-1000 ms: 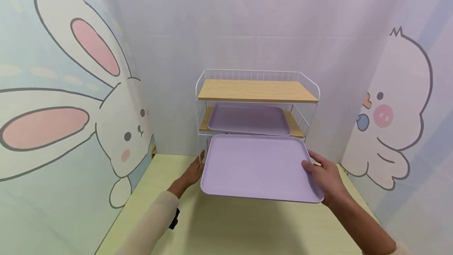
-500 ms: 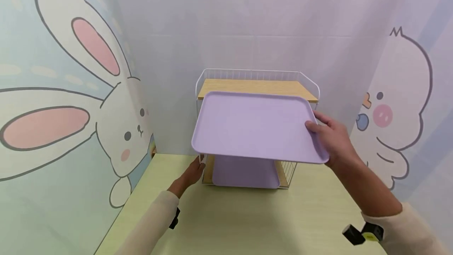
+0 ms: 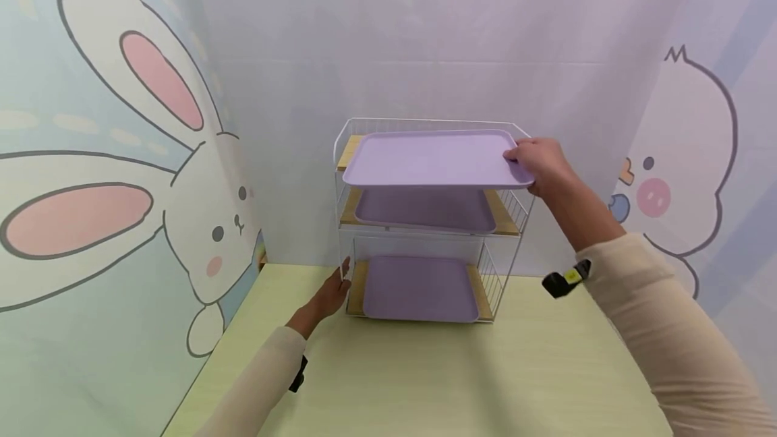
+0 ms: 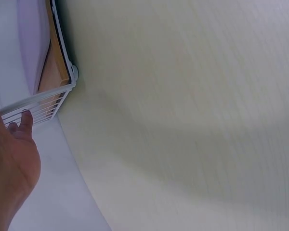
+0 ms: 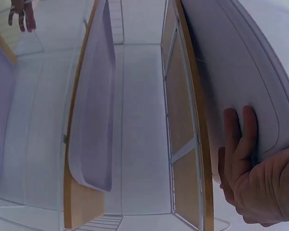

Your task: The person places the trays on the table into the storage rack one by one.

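A lilac rectangular tray (image 3: 434, 159) hangs over the top wooden shelf, overlapping most of it in the head view. My right hand (image 3: 540, 162) holds the tray by its right edge, thumb on top. In the right wrist view, fingers of the right hand (image 5: 245, 144) lie against the tray's underside (image 5: 250, 72). Low at the left side of the white wire rack (image 3: 514, 261), my left hand (image 3: 330, 293) grips the rack's side by the front post. The left wrist view shows the left hand (image 4: 17, 154) at the side wires.
Another lilac tray (image 3: 425, 210) lies on the rack's middle shelf, and a similar tray (image 3: 419, 288) on the bottom shelf. The rack stands on a pale wooden table (image 3: 394, 383). Curtains with a rabbit (image 3: 206, 221) and a chick (image 3: 680, 154) surround it.
My right hand has raised the tray from in front of the lower rack to the top shelf and moved it toward the back. The left hand has stayed at the rack's side.
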Demonstrator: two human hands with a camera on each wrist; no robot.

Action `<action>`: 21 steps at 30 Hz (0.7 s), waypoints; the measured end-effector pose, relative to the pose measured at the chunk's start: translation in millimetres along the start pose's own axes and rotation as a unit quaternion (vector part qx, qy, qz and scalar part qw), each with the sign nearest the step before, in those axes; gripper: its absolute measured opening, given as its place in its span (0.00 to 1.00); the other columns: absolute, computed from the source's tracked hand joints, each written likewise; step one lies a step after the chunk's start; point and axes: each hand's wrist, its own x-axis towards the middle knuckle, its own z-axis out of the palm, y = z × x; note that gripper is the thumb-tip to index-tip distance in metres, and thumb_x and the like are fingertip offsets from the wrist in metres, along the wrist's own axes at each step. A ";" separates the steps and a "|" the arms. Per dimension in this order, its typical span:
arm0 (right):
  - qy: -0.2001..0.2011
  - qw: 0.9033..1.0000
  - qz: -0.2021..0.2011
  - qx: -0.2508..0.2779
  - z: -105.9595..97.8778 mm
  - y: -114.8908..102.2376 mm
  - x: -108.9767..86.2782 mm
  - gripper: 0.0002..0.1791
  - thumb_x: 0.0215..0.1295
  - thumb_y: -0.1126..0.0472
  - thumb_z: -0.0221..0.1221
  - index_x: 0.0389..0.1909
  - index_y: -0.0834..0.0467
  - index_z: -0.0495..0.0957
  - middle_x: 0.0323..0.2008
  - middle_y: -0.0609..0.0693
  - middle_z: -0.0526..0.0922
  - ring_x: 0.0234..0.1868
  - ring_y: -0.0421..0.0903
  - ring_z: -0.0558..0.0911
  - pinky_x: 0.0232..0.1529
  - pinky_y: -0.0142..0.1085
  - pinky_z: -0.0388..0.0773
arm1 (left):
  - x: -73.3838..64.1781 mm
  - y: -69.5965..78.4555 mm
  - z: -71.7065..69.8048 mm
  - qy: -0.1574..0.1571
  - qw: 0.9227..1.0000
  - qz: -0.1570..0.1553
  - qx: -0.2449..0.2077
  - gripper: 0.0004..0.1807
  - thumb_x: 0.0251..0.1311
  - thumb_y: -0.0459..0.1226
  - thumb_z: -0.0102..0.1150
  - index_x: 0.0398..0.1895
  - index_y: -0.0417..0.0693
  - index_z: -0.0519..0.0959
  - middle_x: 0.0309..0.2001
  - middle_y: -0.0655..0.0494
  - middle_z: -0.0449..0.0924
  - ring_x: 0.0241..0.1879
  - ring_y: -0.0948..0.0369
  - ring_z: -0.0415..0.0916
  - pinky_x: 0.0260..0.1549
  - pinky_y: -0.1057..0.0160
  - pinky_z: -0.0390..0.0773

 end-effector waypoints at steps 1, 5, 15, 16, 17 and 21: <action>0.008 1.000 -0.001 -0.007 1.5 -3.8 6.2 0.33 0.86 0.55 0.58 0.87 0.58 0.69 0.61 0.54 0.79 0.27 0.31 0.82 0.29 0.25 0.79 | -0.1 0.6 -0.3 0.002 1.000 0.001 0.001 0.37 0.88 0.35 0.32 0.93 0.33 0.39 0.89 0.26 0.52 0.90 0.33 0.51 0.88 0.31 0.53; 0.039 0.998 -0.003 -0.040 6.8 -15.6 27.1 0.26 0.83 0.58 0.60 0.75 0.63 0.78 0.53 0.53 0.77 0.27 0.34 0.80 0.26 0.27 0.77 | -1.0 2.7 -1.7 0.001 1.000 0.012 0.000 0.37 0.88 0.33 0.32 0.92 0.30 0.40 0.89 0.25 0.51 0.89 0.32 0.51 0.88 0.31 0.53; 0.078 0.962 -0.083 -0.249 8.6 -7.0 88.2 0.12 0.66 0.56 0.63 0.32 0.63 0.85 0.39 0.57 0.82 0.45 0.57 0.76 0.38 0.39 0.73 | -2.5 4.4 -1.2 0.006 1.000 0.030 0.006 0.37 0.87 0.33 0.34 0.91 0.26 0.41 0.87 0.20 0.53 0.88 0.29 0.54 0.87 0.29 0.54; 0.082 0.956 -0.092 -0.267 9.9 -5.8 88.5 0.12 0.64 0.57 0.62 0.25 0.61 0.82 0.35 0.57 0.81 0.44 0.57 0.77 0.36 0.39 0.73 | -2.4 3.4 -1.7 0.006 0.999 0.033 -0.002 0.37 0.87 0.33 0.34 0.91 0.26 0.41 0.86 0.19 0.53 0.88 0.28 0.53 0.87 0.28 0.53; 0.085 0.953 -0.098 -0.274 11.9 -4.7 87.9 0.12 0.63 0.59 0.61 0.20 0.58 0.79 0.32 0.56 0.81 0.44 0.58 0.77 0.35 0.40 0.73 | -1.9 1.4 -1.9 0.008 0.999 0.042 -0.005 0.37 0.87 0.34 0.34 0.91 0.27 0.42 0.86 0.19 0.53 0.87 0.27 0.53 0.86 0.28 0.53; 0.103 0.951 -0.114 -0.269 19.7 -6.5 72.6 0.11 0.62 0.63 0.57 0.24 0.60 0.85 0.35 0.61 0.86 0.45 0.59 0.79 0.31 0.40 0.71 | 3.8 -17.5 -1.3 0.012 0.995 0.100 -0.020 0.39 0.86 0.40 0.33 0.92 0.30 0.42 0.86 0.19 0.53 0.87 0.28 0.55 0.87 0.30 0.54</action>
